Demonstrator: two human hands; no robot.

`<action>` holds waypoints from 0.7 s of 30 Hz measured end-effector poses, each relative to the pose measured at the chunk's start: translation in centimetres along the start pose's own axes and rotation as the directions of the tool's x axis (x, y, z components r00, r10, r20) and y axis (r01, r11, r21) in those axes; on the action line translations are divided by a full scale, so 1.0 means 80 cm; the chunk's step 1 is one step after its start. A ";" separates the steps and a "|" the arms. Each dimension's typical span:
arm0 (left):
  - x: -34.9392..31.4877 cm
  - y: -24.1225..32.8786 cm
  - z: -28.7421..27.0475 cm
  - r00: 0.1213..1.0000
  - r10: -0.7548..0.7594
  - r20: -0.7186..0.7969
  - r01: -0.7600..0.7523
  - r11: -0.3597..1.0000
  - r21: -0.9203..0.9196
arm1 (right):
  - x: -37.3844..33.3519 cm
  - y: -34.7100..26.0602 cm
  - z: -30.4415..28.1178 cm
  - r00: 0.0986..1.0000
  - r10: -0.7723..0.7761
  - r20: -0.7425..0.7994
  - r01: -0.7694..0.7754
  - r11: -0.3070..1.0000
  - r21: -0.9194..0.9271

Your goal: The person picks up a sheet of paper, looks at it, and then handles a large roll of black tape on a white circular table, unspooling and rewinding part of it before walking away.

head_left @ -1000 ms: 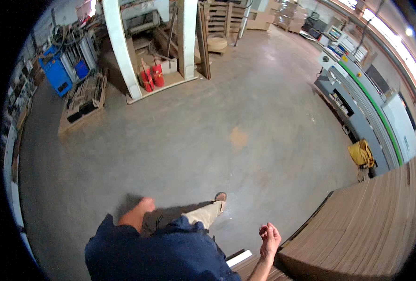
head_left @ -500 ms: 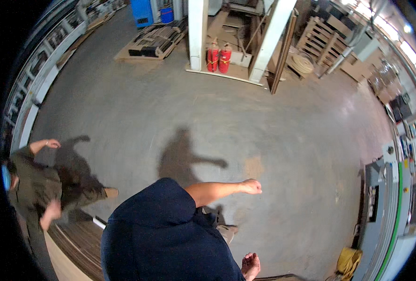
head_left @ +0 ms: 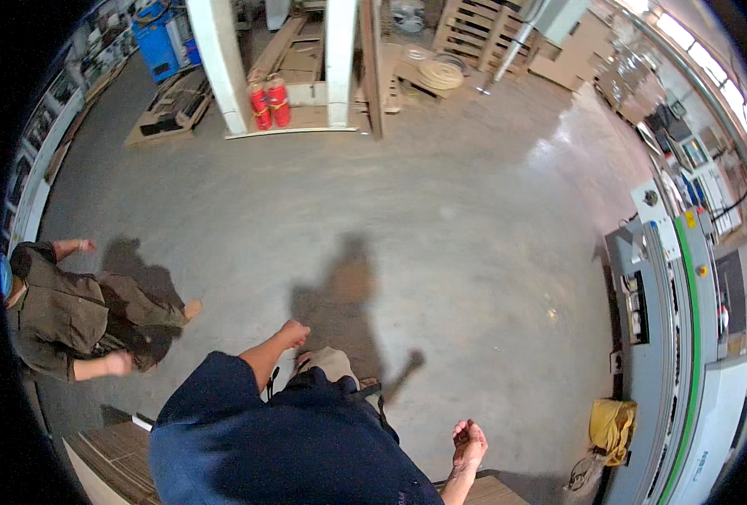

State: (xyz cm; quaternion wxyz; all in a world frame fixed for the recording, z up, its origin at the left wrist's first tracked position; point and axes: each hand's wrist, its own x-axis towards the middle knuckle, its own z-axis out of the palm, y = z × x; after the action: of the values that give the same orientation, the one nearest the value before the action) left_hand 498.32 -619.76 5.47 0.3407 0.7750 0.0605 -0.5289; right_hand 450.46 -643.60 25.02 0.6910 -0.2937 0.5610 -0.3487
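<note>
Surroundings: co-worker [head_left: 62,307]; yellow bag [head_left: 612,429] beside machine [head_left: 655,337].
Grip: left hand [head_left: 293,333] narrow, right hand [head_left: 469,444] loosely cupped.
Change: we find left hand retracted.

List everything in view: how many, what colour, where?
posts: 2, white, upper left of centre
cylinders: 2, red, between the posts
cabinet: 1, blue, upper left
pallet: 1, brown, top right of centre
boxes: count unclear, brown, upper right
machine: 1, grey with green stripe, right
bundle: 1, yellow, beside the machine
boards: several, brown, lower left
coworker: 1, brown clothes, left
shirt: 1, navy, bottom
left hand: 1, bare, lower left of centre
right hand: 1, bare, lower right of centre
</note>
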 end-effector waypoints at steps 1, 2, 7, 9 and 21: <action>-0.017 0.014 0.021 0.999 0.026 0.027 -0.024 0.997 -0.073 | 0.017 -0.013 -0.015 1.000 0.007 -0.017 -0.007 1.000 -0.019; -0.029 0.030 0.041 0.997 0.052 0.053 -0.044 0.989 -0.138 | 0.030 -0.028 -0.018 1.000 0.008 -0.027 -0.008 1.000 -0.003; -0.019 0.093 0.129 0.988 0.055 0.142 -0.035 0.990 -0.136 | 0.094 -0.068 0.000 0.999 0.040 -0.018 -0.040 0.999 -0.011; 0.008 0.127 0.164 0.984 0.073 0.161 -0.054 0.991 -0.124 | 0.121 -0.080 0.009 0.999 0.021 0.027 -0.019 0.998 -0.054; 0.101 0.374 0.386 0.938 0.183 0.295 -0.191 0.982 -0.003 | 0.246 -0.127 -0.034 0.955 0.228 -0.191 -0.226 0.974 0.037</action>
State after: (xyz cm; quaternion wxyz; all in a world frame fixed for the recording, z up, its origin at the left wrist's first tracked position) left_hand 491.42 -662.97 5.95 0.3847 0.6941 -0.0714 -0.6042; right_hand 448.75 -665.56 21.36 0.6705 -0.1868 0.6532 -0.2982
